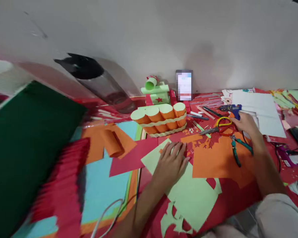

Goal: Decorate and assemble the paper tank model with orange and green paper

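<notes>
My left hand (171, 162) rests on a light green paper sheet (196, 198), fingers stretched out over its upper part. Cut-out holes run along the sheet's lower edge. At the right, my right hand (245, 124) has its fingers closed around the handle of a blue glue gun (235, 109), whose dark nozzle points left. Just left of that hand lie scissors (222, 125) with yellow and red handles. Green-handled pliers (235, 150) lie on an orange paper sheet (211, 162) below it. Beyond my left hand stands a row of orange paper tubes (164, 120) with pale green tops, wrapped in two cream bands.
A green and red paper model (157, 92) stands by the wall near a phone (185, 85). A bottle (106, 89) leans at left, beside a dark green board (32, 148). Blue paper (101, 188) and a white cable (106, 211) lie left; white sheets (260, 112) lie right.
</notes>
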Demonstrator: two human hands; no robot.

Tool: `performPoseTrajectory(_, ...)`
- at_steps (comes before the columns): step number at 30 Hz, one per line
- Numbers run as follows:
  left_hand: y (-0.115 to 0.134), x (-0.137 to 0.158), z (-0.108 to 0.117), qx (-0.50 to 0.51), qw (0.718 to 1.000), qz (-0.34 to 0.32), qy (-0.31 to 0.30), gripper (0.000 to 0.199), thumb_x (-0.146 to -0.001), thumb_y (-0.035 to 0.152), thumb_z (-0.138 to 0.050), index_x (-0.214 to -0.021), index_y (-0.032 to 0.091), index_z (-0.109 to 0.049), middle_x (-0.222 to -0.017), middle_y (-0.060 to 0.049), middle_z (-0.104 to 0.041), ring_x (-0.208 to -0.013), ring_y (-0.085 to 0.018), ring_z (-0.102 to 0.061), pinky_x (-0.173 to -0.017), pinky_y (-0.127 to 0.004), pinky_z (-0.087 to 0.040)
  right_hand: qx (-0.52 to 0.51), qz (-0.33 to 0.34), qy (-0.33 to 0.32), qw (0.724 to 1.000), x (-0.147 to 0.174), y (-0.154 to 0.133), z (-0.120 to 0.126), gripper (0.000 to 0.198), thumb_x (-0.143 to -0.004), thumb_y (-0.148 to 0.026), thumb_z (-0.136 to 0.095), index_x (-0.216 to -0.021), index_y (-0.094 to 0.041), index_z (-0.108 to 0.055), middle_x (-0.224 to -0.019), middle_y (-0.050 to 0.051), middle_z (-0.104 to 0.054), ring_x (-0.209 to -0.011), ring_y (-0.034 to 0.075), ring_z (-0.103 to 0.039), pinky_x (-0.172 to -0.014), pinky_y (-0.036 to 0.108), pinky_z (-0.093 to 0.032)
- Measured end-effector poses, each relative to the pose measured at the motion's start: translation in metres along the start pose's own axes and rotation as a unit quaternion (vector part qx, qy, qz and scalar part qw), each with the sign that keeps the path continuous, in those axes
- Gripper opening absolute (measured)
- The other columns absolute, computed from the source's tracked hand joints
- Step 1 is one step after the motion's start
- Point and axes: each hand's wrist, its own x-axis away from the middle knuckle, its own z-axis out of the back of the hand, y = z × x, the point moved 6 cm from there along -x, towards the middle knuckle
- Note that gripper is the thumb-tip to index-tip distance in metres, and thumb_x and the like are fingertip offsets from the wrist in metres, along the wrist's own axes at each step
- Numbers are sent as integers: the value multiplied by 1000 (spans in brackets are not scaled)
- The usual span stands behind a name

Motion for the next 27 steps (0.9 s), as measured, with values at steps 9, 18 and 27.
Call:
performPoseTrajectory(9,-3,6,4,3,1000,-3,14,48,-107,38,-47,-141,7,-62,-137,-16,-71,-130,-36,-58,-118,-55,-38,-9,57,-74,996,-26,-13,-6,27,-91,-45,-72,-95,-18,-69,-92,9,-75,-80,24,-65,-65,28,-34)
performPoseTrajectory(18,-5,7,12,4,999,-28,45,32,-105,29,-54,-127,11,-68,-120,-14,-77,-117,-34,-64,-114,-53,-43,-42,18,-113,993,35,-33,25,16,-95,-39,-70,-96,-23,-66,-83,0,-74,-73,19,-65,-63,27,-32)
performPoseTrajectory(27,-4,6,16,3,998,-30,62,26,-105,25,-54,-121,14,-71,-117,-12,-77,-113,-32,-65,-109,-52,-46,-56,113,-61,990,37,-99,31,9,-101,-28,-64,-101,-22,-70,-103,5,-76,-88,20,-67,-69,28,-36)
